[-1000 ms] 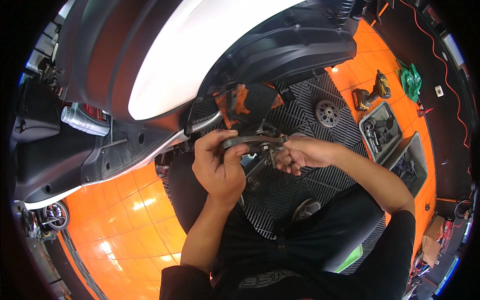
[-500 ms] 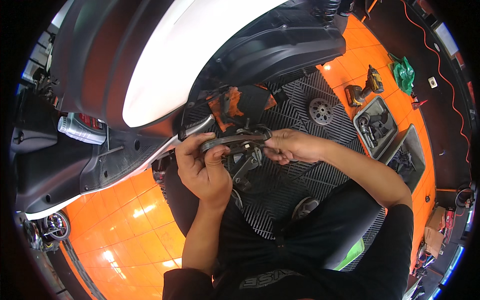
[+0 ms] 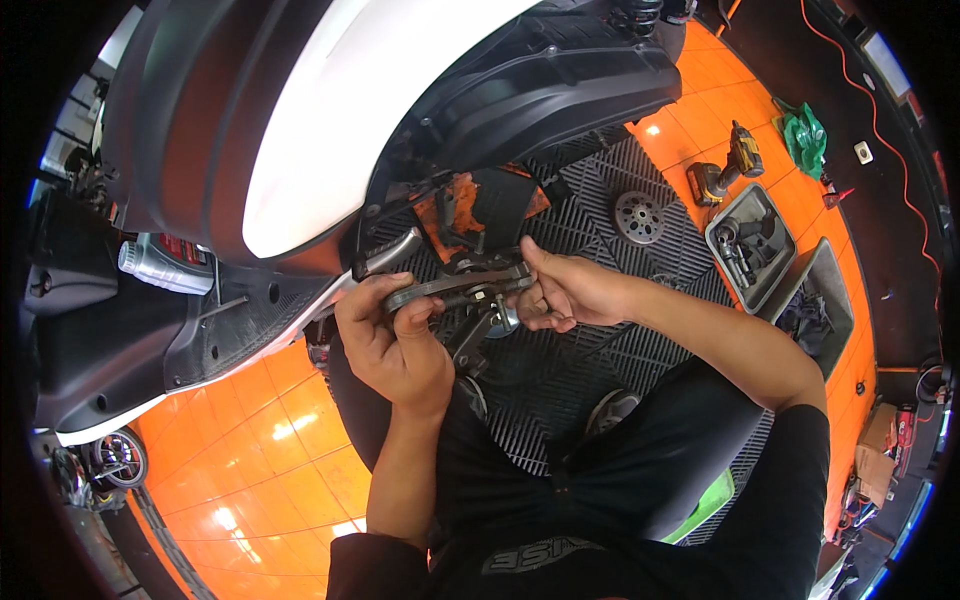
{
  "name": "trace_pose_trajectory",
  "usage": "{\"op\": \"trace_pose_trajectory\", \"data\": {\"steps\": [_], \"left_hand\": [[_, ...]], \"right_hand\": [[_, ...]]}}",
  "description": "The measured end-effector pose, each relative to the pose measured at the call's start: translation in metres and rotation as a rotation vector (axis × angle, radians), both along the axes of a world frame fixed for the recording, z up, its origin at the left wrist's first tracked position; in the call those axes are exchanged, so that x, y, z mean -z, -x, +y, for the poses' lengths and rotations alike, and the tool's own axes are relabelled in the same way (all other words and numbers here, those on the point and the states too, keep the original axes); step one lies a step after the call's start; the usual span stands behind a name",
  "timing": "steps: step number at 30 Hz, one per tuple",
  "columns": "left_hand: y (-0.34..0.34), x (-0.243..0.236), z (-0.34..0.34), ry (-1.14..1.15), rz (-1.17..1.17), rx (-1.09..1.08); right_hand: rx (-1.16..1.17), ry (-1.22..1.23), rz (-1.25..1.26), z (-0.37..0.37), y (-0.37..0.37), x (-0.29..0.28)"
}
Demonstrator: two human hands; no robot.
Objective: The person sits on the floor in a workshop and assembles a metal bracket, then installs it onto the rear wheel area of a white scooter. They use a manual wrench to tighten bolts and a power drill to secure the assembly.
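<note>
Since a second ago both hands have shifted a little up and left in the head view, and the metal bracket they share now lies closer to the scooter's underside.

Head view: the left hand (image 3: 395, 345) is closed around the left end of the flat grey metal bracket (image 3: 455, 288), thumb on top and fingers curled beneath. The right hand (image 3: 565, 292) pinches the bracket's right end, its thumb raised and its fingers folded around a small round part hanging just below. The bracket lies roughly level between the two hands, just below the scooter's black underbody (image 3: 540, 95) and above the black ribbed floor mat (image 3: 560, 370).

One grey bottle (image 3: 165, 265) with a red label lies on its side on the scooter's footboard at the left. One green bag (image 3: 805, 140) lies crumpled on the orange tile floor (image 3: 250, 440) at the upper right, with one small white square tag just beyond it. A brown cardboard box (image 3: 878, 450) sits at the right edge.

Two grey trays (image 3: 752, 245) lie side by side at the right, the nearer one filled with dark tools. One yellow-and-black cordless drill (image 3: 730, 165) lies above them. One round metal disc (image 3: 640, 217) rests on the mat.
</note>
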State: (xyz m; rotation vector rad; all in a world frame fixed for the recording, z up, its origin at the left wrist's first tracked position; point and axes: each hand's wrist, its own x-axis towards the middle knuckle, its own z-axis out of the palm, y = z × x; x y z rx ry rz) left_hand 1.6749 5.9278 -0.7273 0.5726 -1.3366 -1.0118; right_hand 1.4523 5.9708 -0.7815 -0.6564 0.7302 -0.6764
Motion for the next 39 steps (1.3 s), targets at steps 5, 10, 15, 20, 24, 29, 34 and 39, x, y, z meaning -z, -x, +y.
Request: {"op": "trace_pose_trajectory", "data": {"steps": [5,10,15,20,24,29,34,39], "left_hand": [[0.006,-0.004,0.002,0.041,-0.083,-0.095],[0.007,-0.004,0.002,0.044,-0.059,-0.089],[0.003,-0.003,0.001,0.028,-0.06,-0.072],[0.002,0.001,0.001,0.014,0.013,0.005],[0.001,0.001,0.001,-0.009,0.017,0.012],[0.001,-0.001,0.002,0.028,0.021,0.005],[-0.002,-0.002,0.003,0.009,-0.005,-0.008],[0.005,-0.003,0.006,0.04,0.012,0.015]], "right_hand": [[0.187,0.148,0.07,0.007,-0.017,-0.009],[0.009,0.016,0.013,0.004,-0.003,-0.015],[0.181,0.056,0.006,0.009,-0.016,-0.021],[-0.023,0.002,0.047,0.006,-0.004,-0.007],[0.204,0.028,0.006,0.009,-0.013,-0.019],[0.03,0.013,0.054,0.006,-0.005,-0.016],[0.142,-0.036,-0.054,0.005,-0.015,-0.033],[0.014,0.054,0.087,0.005,0.005,0.001]]}}
